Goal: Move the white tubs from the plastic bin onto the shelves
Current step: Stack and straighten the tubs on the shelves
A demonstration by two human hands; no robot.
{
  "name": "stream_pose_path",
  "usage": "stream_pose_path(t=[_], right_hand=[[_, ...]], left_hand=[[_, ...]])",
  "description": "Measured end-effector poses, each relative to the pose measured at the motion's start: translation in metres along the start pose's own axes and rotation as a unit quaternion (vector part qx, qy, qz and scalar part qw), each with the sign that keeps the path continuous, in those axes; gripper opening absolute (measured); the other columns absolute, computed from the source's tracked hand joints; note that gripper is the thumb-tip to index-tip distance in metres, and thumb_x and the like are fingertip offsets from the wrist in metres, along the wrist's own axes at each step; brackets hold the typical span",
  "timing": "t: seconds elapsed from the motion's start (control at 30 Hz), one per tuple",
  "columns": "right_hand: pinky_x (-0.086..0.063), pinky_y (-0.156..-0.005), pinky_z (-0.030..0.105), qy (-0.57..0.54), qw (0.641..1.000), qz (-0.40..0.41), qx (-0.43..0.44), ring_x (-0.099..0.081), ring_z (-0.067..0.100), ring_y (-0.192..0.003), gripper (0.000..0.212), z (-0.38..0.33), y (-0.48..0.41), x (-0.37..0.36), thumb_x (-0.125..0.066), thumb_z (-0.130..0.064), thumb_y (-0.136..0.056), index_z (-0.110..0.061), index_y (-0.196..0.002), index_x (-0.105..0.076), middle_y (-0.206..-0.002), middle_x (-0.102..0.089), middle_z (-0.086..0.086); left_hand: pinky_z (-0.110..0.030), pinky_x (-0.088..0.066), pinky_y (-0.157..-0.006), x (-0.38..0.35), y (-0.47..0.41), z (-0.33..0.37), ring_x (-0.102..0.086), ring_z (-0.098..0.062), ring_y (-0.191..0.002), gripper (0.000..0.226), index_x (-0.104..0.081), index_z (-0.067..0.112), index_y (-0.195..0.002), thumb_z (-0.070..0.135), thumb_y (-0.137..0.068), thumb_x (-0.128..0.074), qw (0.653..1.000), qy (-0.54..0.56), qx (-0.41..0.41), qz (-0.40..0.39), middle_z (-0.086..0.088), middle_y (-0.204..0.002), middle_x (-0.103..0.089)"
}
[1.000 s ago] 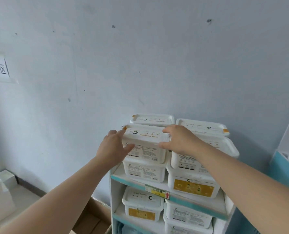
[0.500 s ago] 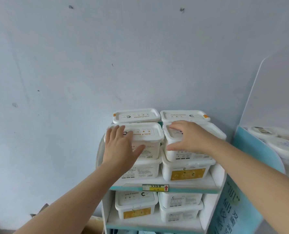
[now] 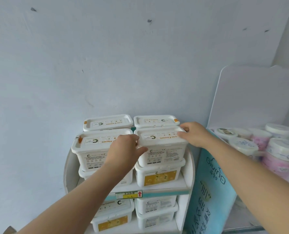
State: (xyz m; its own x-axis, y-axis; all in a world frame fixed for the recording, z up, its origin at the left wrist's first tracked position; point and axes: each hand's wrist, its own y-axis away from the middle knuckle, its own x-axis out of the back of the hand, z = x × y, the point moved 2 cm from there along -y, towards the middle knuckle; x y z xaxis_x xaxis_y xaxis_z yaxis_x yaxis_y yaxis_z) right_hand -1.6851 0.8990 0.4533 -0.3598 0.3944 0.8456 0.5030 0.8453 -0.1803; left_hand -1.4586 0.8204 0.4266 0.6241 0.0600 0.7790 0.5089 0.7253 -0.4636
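Head view: left grip [image 3: 123, 149] clasps the left end of the near right top tub [image 3: 162, 146] on the upper shelf [image 3: 167, 186]; right grip [image 3: 195, 135] clasps its right end.

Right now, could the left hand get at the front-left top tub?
Probably yes: the left hand grips the left side of the front-right top tub, right beside the front-left top tub, with nothing between. It must let go first.

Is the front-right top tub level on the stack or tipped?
Level, it seems: the front-right top tub sits flat on the yellow-labelled tub beneath, its lid in line with the front-left top tub.
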Motion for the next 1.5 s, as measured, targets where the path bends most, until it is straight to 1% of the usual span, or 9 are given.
stream_pose_path(t=[0.13,0.3,0.5,0.77,0.9,1.13,1.2,1.33,1.5], right_hand=[[-0.046,-0.092,0.032,-0.046,0.999,-0.011,-0.019,-0.058,0.019,-0.108,0.051,0.002,-0.004,0.006,-0.064,-0.031,-0.086,-0.015,-0.133,-0.053,-0.126,-0.059,0.001],[-0.032,-0.046,0.024,-0.15,0.986,-0.031,-0.066,-0.037,0.016,-0.049,0.033,0.01,0.004,0.025,-0.061,-0.014,-0.084,0.011,-0.105,-0.06,-0.064,-0.046,0.007],[-0.033,-0.039,0.019,-0.187,0.974,-0.059,-0.116,-0.036,0.011,-0.033,0.004,0.029,0.029,0.045,-0.057,-0.003,-0.078,-0.002,-0.076,-0.059,-0.039,-0.041,0.001],[-0.04,-0.039,0.022,-0.245,0.96,-0.057,-0.127,-0.047,0.016,-0.038,0.024,0.044,0.044,0.038,-0.06,-0.009,-0.085,0.01,-0.1,-0.062,-0.056,-0.051,0.01],[-0.046,-0.044,0.026,-0.264,0.954,-0.076,-0.119,-0.053,0.017,-0.047,0.013,0.041,0.045,0.029,-0.064,-0.012,-0.087,-0.002,-0.092,-0.057,-0.066,-0.058,0.013],[-0.045,-0.04,0.024,-0.228,0.966,-0.077,-0.098,-0.053,0.017,-0.038,0.028,0.041,0.045,0.022,-0.066,-0.024,-0.088,0.001,-0.078,-0.057,-0.061,-0.055,0.011],[-0.044,-0.04,0.024,-0.207,0.971,-0.08,-0.088,-0.051,0.017,-0.036,0.03,0.039,0.045,0.02,-0.065,-0.027,-0.087,0.001,-0.078,-0.056,-0.059,-0.055,0.011],[-0.042,-0.039,0.022,-0.19,0.974,-0.109,-0.063,-0.051,0.019,-0.037,0.026,0.031,0.046,0.019,-0.064,-0.024,-0.087,-0.001,-0.077,-0.054,-0.059,-0.054,0.011],[-0.049,-0.045,0.026,-0.215,0.964,-0.154,0.006,-0.058,0.016,-0.045,0.017,0.022,0.045,0.015,-0.067,-0.021,-0.086,-0.008,-0.085,-0.056,-0.059,-0.062,0.008]], left_hand=[[-0.026,-0.049,-0.069,0.002,0.002,0.004,-0.063,-0.021,-0.076,0.023,-0.069,0.014,-0.1,0.03,-0.084,-0.071,0.998,0.056,0.019,0.009,-0.001,-0.077,-0.067],[-0.029,-0.053,-0.076,0.002,0.004,0.005,-0.066,-0.015,-0.079,0.02,-0.068,0.01,-0.104,0.024,-0.089,-0.066,0.993,0.104,0.041,0.043,-0.001,-0.086,-0.072],[-0.037,-0.055,-0.076,-0.008,0.015,0.022,-0.067,-0.017,-0.076,0.018,-0.068,0.01,-0.099,0.024,-0.091,-0.063,0.991,0.12,0.015,0.049,-0.001,-0.082,-0.072],[-0.03,-0.053,-0.08,-0.019,0.016,0.037,-0.066,-0.017,-0.086,0.037,-0.062,0.009,-0.121,0.03,-0.09,-0.064,0.99,0.126,0.045,0.044,-0.004,-0.1,-0.072],[-0.033,-0.055,-0.075,-0.03,0.019,0.042,-0.066,-0.016,-0.088,0.041,-0.059,0.017,-0.12,0.035,-0.085,-0.068,0.985,0.153,0.081,0.023,0.0,-0.105,-0.07],[-0.019,-0.047,-0.064,-0.04,0.031,0.053,-0.063,-0.004,-0.083,0.036,-0.059,0.016,-0.107,0.036,-0.081,-0.072,0.966,0.226,0.126,0.0,0.01,-0.106,-0.064],[-0.023,-0.053,-0.069,-0.042,0.036,0.059,-0.064,-0.002,-0.085,0.022,-0.065,0.017,-0.101,0.034,-0.087,-0.064,0.967,0.225,0.113,-0.04,0.008,-0.103,-0.07],[-0.042,-0.054,-0.087,-0.041,0.042,0.066,-0.064,-0.016,-0.095,0.041,-0.059,0.016,-0.117,0.038,-0.084,-0.047,0.945,0.282,0.129,-0.101,0.002,-0.108,-0.067],[-0.04,-0.054,-0.087,-0.034,0.039,0.06,-0.063,-0.012,-0.097,0.041,-0.06,0.016,-0.116,0.045,-0.088,-0.057,0.911,0.359,0.163,-0.121,0.005,-0.109,-0.067]])
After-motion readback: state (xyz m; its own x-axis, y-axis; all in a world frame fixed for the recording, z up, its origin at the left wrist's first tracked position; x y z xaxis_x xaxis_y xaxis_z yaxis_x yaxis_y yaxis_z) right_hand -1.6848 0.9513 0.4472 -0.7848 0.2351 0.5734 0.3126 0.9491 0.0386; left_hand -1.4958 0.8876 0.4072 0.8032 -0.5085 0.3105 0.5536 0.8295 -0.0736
